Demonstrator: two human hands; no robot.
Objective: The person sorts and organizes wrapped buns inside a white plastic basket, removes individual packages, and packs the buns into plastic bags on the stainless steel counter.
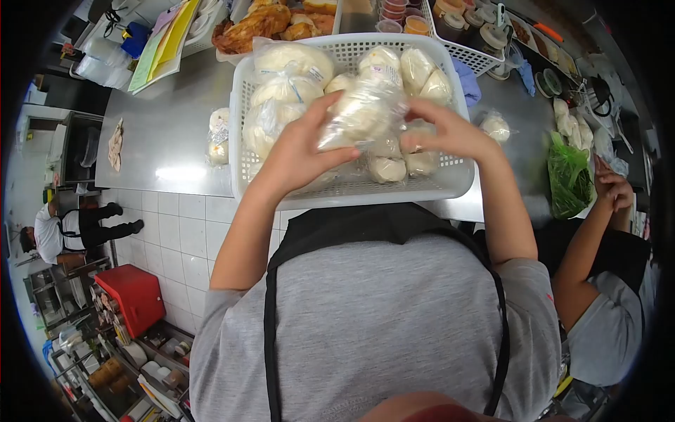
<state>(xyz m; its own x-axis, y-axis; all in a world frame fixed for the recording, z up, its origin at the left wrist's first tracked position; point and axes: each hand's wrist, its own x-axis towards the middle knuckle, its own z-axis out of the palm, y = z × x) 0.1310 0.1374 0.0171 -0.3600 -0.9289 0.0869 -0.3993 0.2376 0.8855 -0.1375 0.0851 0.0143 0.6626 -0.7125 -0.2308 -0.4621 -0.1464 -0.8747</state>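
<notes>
Over the middle of a white plastic basket (337, 199), a clear-plastic-wrapped pack of white dough balls (362, 116) is held up, slightly blurred. My left hand (306, 144) grips its left side, thumb low and fingers above. At the pack's right end is my right hand (446, 130), thumb and fingers curled around that edge. Under and around them the basket holds more wrapped dough: large bags (292, 60) along the left side, smaller balls (418, 67) at the back right. Another wrapped pair (387, 169) lies near the front rim, partly hidden behind the held pack.
On the steel table (169, 133), a wrapped pack (219, 137) lies left of the basket and a wrapped ball (496, 126) right. Behind stand a tray of browned chicken (256, 28) and sauce cups (416, 25). A co-worker's hands (615, 186) are beside bagged greens (568, 176).
</notes>
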